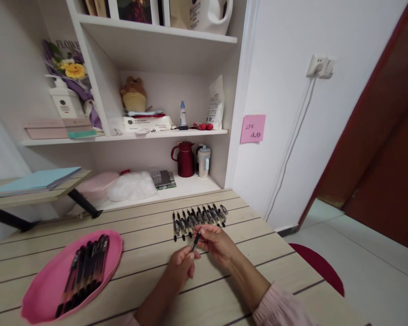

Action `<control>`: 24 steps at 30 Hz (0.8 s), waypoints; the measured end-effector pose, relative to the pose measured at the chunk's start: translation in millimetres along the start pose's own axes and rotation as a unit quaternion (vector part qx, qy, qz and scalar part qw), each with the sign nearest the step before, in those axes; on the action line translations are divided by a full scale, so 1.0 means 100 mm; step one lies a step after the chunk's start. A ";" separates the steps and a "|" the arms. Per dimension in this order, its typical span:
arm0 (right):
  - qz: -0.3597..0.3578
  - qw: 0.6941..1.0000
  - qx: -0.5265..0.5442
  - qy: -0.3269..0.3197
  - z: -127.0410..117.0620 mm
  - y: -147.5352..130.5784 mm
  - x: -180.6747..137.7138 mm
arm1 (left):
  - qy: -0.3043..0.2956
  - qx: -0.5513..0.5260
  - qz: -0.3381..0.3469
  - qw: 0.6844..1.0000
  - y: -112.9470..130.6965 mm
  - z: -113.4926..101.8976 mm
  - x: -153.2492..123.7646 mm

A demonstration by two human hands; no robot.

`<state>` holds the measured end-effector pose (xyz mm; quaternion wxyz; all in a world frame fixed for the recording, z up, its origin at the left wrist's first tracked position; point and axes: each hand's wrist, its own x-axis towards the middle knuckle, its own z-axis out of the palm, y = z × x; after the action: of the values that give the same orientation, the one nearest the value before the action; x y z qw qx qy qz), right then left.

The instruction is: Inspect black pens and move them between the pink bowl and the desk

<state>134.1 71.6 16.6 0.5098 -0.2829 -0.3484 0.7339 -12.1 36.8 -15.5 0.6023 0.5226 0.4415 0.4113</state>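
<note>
A slim black pen [196, 241] is held at a slant between my two hands, above the striped wooden table [149, 271]. My left hand [182, 265] pinches its lower end, and the fingertips of my right hand [216, 242] close on the upper end. Just beyond them lies a row of pen parts [178, 224], with dark barrels and clear caps side by side. On the left, a pink oval tray [42, 287] carries several dark pens [88, 267] lying together. My fingers partly cover both ends of the held pen.
Behind the table stands a white shelf unit [163, 31] with a dark red jug [185, 159] and a light cup [204, 160]. A small raised stand [64, 188] holding blue paper [34, 179] is at the left. A red round seat [321, 267] sits beyond the right edge.
</note>
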 end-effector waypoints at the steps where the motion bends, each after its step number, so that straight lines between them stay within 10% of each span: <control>1: -0.001 1.000 -0.005 0.002 -0.01 -0.01 0.00 | -0.006 -0.002 -0.007 1.000 0.00 -0.01 0.00; 24: 0.002 0.995 0.038 -0.094 0.06 -0.03 -0.04 | -0.185 -0.297 -0.123 0.929 0.28 -0.12 -0.21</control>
<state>132.5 67.0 22.8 0.4840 -0.1942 -0.3662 0.7707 -30.6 23.3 14.1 0.8469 0.3285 0.2406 0.3420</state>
